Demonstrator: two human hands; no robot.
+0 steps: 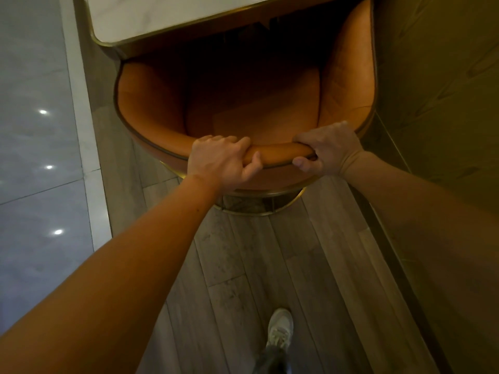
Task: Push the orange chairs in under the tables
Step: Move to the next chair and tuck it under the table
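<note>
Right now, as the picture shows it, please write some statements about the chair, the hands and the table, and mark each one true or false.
1. The left hand and the right hand both grip the backrest of the orange chair. True.
2. The table has a black top. False: it is white with a gold rim.
3. The table edge covers the chair's front. True.
4. The chair stands on carpet. False: it stands on a wooden floor.

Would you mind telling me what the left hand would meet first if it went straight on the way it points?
The left hand grips the backrest of the orange chair; beyond that, probably the seat cushion, then the table edge, though depth is unclear.
</note>
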